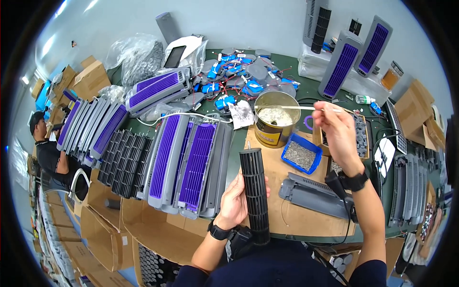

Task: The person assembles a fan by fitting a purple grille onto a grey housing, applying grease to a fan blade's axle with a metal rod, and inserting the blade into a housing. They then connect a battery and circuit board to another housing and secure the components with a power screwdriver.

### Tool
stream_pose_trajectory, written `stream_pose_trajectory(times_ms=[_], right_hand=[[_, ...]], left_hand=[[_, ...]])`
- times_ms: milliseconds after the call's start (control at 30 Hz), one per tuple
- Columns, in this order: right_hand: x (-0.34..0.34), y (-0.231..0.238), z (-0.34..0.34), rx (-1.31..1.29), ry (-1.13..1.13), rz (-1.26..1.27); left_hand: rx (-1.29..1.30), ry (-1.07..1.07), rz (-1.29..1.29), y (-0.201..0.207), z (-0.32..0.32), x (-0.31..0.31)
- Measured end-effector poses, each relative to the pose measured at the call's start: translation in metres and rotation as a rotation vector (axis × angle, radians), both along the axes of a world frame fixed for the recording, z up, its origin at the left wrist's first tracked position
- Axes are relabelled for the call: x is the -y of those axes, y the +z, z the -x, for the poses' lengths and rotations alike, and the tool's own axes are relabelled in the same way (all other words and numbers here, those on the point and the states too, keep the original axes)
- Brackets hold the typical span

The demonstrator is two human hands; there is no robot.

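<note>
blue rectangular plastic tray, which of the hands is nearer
Right: in the picture, the right hand is up and right of the tray; the left hand is farther, down and left.

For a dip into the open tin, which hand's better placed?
Right hand, likely: it grips the thin stick, which reaches over the tin. Left hand is occupied holding the black roller.

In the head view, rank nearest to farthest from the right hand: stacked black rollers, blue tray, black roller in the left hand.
1. Blue tray: below and left of the right hand.
2. Black roller: farther left, held in the left hand.
3. Stacked black rollers: far left.
</note>
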State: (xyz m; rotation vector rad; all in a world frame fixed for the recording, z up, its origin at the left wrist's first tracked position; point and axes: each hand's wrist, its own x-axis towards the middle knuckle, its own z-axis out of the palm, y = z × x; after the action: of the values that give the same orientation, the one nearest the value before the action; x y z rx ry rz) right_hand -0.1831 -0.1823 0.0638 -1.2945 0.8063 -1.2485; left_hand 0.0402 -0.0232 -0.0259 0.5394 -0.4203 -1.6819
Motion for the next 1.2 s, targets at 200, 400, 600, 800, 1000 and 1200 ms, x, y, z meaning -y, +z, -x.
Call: stream_pose_trajectory(times_ms=[200, 400, 600, 800, 1000, 1200], right_hand=[[-0.036, 0.013, 0.024, 0.067, 0.132, 0.017], [-0.044, 0.011, 0.025, 0.019, 0.145, 0.065], [-0.045, 0.011, 0.029, 0.018, 0.131, 0.107], [-0.046, 0.014, 0.026, -0.024, 0.085, 0.195], [-0.049, 0.017, 0.028, -0.081, 0.124, 0.239], [-0.049, 0.017, 0.030, -0.113, 0.024, 0.297]], left_hand=[[0.095, -0.013, 0.029, 0.007, 0.004, 0.002], [0.107, -0.030, 0.050, 0.011, 0.009, 0.001], [0.113, -0.042, 0.087, 0.010, 0.009, 0.000], [0.130, -0.035, 0.085, 0.009, 0.010, 0.000], [0.158, -0.006, 0.066, 0.009, 0.011, -0.001], [0.195, 0.017, 0.061, 0.006, 0.012, -0.001]])
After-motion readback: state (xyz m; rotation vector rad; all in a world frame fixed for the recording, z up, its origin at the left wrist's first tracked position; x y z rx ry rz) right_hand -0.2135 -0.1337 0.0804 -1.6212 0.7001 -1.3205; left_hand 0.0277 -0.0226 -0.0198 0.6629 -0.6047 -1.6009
